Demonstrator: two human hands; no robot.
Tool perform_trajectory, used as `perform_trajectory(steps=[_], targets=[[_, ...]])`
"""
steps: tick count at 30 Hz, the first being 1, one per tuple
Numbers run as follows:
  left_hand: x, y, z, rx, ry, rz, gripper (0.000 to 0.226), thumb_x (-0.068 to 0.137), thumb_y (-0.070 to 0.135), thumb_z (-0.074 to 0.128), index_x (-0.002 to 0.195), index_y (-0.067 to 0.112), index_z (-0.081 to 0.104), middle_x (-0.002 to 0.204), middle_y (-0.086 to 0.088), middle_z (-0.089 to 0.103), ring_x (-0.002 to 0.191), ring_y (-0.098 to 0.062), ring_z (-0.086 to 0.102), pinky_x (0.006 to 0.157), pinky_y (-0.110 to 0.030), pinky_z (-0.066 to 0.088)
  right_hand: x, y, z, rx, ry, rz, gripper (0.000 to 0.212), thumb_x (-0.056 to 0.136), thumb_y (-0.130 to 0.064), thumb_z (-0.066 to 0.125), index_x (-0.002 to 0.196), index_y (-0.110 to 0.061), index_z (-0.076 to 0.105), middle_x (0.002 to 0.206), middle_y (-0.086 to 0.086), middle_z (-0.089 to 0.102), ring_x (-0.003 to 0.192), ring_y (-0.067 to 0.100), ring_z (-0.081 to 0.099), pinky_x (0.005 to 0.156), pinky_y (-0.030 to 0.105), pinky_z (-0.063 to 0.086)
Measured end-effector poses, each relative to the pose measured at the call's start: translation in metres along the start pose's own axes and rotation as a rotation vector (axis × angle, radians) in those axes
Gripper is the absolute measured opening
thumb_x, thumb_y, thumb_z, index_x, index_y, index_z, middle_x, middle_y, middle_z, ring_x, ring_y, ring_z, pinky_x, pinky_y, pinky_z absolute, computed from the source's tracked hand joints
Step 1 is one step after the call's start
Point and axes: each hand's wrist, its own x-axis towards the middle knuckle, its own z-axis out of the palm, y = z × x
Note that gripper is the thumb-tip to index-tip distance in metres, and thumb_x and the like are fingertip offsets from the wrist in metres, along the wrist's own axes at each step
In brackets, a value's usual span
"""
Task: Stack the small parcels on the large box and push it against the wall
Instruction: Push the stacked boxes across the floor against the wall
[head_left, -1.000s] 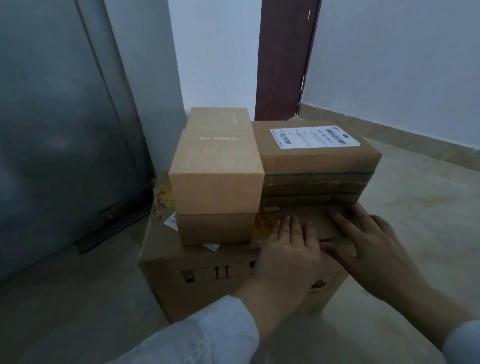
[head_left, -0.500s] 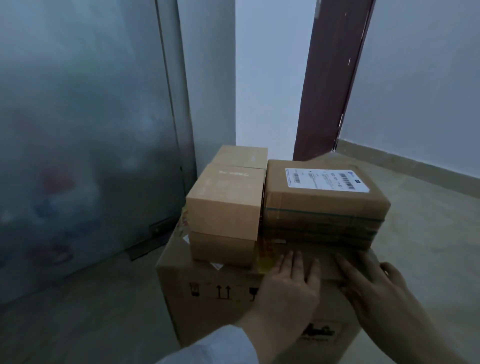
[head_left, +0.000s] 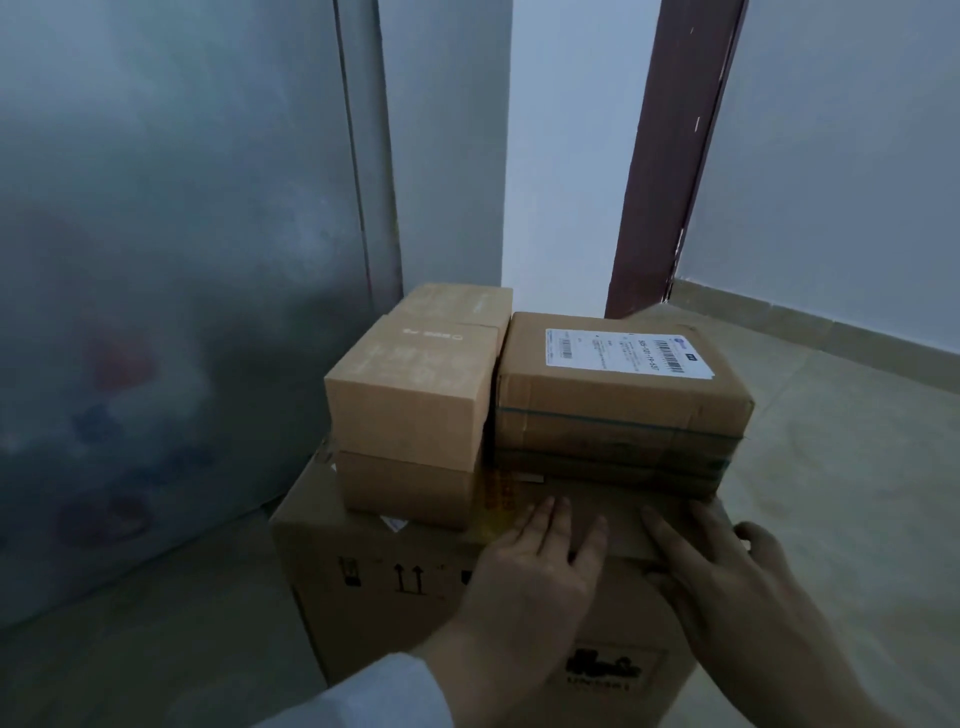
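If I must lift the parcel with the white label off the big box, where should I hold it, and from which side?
Hold the labelled parcel by its two short ends, coming down from above. Its right end overhangs free floor; its left end sits close against the plain parcels, so probably slide it right first. Both hands, left and right, lie flat on the large box.
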Motion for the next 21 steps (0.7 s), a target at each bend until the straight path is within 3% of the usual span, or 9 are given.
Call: perform_trajectory(steps=[6, 9, 15, 18, 21], targets=[[-0.022, -0.047, -0.01, 0.009, 0.007, 0.009, 0.052, 0.074, 0.015, 0.038, 0.117, 0.021, 0.065, 0.107, -0.012, 0.071, 0.096, -0.021, 0.069, 0.081, -0.028, 0.054, 0.012, -0.043, -0.003, -0.011, 0.023, -0.029, 0.07, 0.092, -0.055, 0.008, 0.117, -0.02, 0.064, 0.11, 0.024, 0.06, 0.069, 0.041, 0.05, 0.051, 0.042, 0.051], [-0.031, -0.07, -0.011, -0.001, 0.009, 0.0, 0.053, 0.066, 0.014, 0.054, 0.118, 0.02, 0.064, 0.11, -0.013, 0.07, 0.099, -0.023, 0.068, 0.083, -0.03, 0.053, 0.017, -0.064, -0.007, -0.002, 0.066, -0.045, 0.055, 0.081, -0.049, 0.033, 0.116, -0.019, 0.064, 0.105, 0.023, 0.061, 0.067, 0.038, 0.049, 0.049, 0.039, 0.049], [-0.041, -0.105, -0.011, -0.084, -0.039, -0.081, 0.067, 0.055, 0.006, 0.079, 0.119, 0.019, 0.063, 0.115, -0.013, 0.068, 0.106, -0.025, 0.065, 0.092, -0.032, 0.045, 0.028, -0.093, 0.002, 0.001, 0.193, -0.081, 0.052, 0.078, -0.038, 0.037, 0.119, -0.018, 0.062, 0.102, 0.025, 0.061, 0.067, 0.036, 0.049, 0.053, 0.04, 0.049], [-0.041, -0.107, -0.014, -0.078, 0.027, -0.144, 0.037, 0.089, 0.027, 0.049, 0.124, 0.019, 0.059, 0.124, -0.009, 0.064, 0.117, -0.023, 0.058, 0.101, -0.034, 0.035, 0.034, -0.105, 0.007, -0.014, 0.225, -0.081, 0.05, 0.081, -0.037, 0.036, 0.121, -0.018, 0.061, 0.102, 0.026, 0.061, 0.07, 0.038, 0.05, 0.057, 0.041, 0.05], [-0.031, -0.098, -0.019, -0.168, -0.06, -0.279, 0.06, 0.093, 0.052, 0.011, 0.141, 0.025, 0.036, 0.149, -0.003, 0.037, 0.139, -0.018, 0.03, 0.111, -0.028, 0.011, 0.034, -0.107, 0.008, -0.037, 0.236, -0.077, 0.051, 0.081, -0.037, 0.036, 0.124, -0.02, 0.058, 0.103, 0.025, 0.06, 0.076, 0.039, 0.051, 0.06, 0.042, 0.049]])
